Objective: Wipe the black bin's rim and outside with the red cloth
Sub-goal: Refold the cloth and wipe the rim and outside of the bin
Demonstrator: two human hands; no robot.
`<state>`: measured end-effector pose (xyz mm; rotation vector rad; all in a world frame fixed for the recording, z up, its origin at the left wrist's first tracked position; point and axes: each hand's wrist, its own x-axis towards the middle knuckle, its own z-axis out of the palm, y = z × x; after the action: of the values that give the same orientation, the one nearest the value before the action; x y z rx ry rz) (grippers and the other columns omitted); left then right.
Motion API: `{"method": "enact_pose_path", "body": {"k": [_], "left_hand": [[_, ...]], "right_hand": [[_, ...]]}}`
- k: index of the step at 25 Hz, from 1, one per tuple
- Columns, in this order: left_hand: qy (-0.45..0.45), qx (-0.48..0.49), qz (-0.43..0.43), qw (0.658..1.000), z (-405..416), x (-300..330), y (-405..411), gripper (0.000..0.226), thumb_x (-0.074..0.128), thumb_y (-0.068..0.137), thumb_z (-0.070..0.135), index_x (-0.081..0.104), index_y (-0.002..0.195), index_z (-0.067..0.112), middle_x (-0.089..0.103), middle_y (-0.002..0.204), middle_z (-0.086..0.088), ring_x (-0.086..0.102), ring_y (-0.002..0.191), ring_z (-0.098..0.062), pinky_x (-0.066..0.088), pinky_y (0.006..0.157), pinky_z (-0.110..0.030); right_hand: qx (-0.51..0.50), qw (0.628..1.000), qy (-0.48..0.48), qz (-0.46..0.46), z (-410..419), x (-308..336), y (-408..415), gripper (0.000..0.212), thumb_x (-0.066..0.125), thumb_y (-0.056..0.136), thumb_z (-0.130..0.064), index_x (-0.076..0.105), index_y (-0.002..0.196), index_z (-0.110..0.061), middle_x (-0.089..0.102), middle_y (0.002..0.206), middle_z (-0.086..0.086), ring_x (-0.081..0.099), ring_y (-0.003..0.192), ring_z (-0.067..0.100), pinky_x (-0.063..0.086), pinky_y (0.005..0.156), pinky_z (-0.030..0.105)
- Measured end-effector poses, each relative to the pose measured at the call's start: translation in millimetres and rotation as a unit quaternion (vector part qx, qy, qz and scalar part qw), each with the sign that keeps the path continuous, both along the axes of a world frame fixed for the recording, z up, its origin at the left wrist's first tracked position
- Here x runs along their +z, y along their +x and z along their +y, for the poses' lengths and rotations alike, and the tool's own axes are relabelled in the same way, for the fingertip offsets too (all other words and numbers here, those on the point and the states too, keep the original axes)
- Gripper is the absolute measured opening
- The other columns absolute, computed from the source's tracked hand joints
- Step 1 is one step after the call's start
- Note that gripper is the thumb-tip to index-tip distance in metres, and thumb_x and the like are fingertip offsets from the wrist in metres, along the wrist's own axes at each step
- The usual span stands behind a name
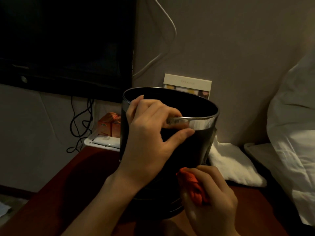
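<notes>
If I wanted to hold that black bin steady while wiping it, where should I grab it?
Probably at the shiny rim band, from above on the near side, as the left hand does: fingers hooked over the edge inside, thumb pressed on the outer wall. The black bin is open-topped with smooth, handleless sides, so the rim gives the firmest purchase, leaving the right hand free with the red cloth lower down.

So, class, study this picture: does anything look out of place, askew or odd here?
Yes: the black bin stands on the reddish table, an odd place for a bin. It leans slightly, with the left hand gripping its rim while the right hand holds the red cloth low against its side.
</notes>
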<state>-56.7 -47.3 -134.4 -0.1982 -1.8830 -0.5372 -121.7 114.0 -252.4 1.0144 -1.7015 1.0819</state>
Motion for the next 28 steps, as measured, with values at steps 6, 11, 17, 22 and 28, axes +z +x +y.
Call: {"method": "enact_pose_path", "body": {"k": [6, 11, 17, 22, 28], "left_hand": [[0.061, -0.054, 0.009, 0.997, -20, 4, 3, 0.02, 0.074, 0.074, 0.037, 0.061, 0.084, 0.026, 0.057, 0.083, 0.016, 0.048, 0.094, 0.006, 0.04, 0.094, -0.044], [0.056, -0.054, 0.005, 0.997, -20, 3, 2, 0.018, 0.072, 0.076, 0.037, 0.06, 0.084, 0.026, 0.055, 0.083, 0.017, 0.047, 0.093, 0.005, 0.04, 0.091, -0.041], [0.052, -0.051, -0.002, 0.997, -22, 4, 2, 0.018, 0.071, 0.077, 0.038, 0.06, 0.085, 0.026, 0.055, 0.083, 0.017, 0.047, 0.092, 0.003, 0.039, 0.091, -0.038], [0.052, -0.052, -0.001, 0.997, -22, 4, 2, 0.018, 0.071, 0.076, 0.04, 0.059, 0.083, 0.027, 0.055, 0.081, 0.016, 0.048, 0.093, 0.002, 0.038, 0.091, -0.037], [0.055, -0.059, 0.003, 0.997, -23, 4, 1, 0.017, 0.071, 0.076, 0.039, 0.059, 0.083, 0.028, 0.055, 0.083, 0.017, 0.047, 0.093, 0.004, 0.041, 0.089, -0.04]], "right_hand": [[-0.046, 0.997, -0.054, 0.004, 7, 22, -1, 0.021, 0.074, 0.087, -0.028, 0.078, 0.1, -0.012, 0.063, 0.098, -0.004, 0.058, 0.087, -0.002, 0.046, 0.082, 0.008], [-0.035, 0.999, -0.04, 0.005, -1, 6, 2, 0.02, 0.076, 0.085, -0.026, 0.08, 0.094, -0.009, 0.068, 0.094, 0.002, 0.063, 0.084, 0.003, 0.048, 0.083, 0.01], [-0.03, 0.997, 0.002, 0.065, -8, -10, 1, 0.012, 0.079, 0.084, -0.019, 0.083, 0.088, -0.009, 0.071, 0.087, 0.006, 0.065, 0.073, 0.014, 0.054, 0.073, 0.02], [-0.047, 0.998, -0.041, 0.013, -3, 0, -1, 0.02, 0.078, 0.085, -0.026, 0.082, 0.092, -0.008, 0.069, 0.092, 0.003, 0.063, 0.082, 0.005, 0.048, 0.084, 0.011], [-0.032, 0.998, -0.022, 0.042, -7, -4, -1, 0.017, 0.081, 0.083, -0.023, 0.083, 0.089, -0.007, 0.071, 0.088, 0.007, 0.063, 0.078, 0.009, 0.051, 0.079, 0.014]]}}
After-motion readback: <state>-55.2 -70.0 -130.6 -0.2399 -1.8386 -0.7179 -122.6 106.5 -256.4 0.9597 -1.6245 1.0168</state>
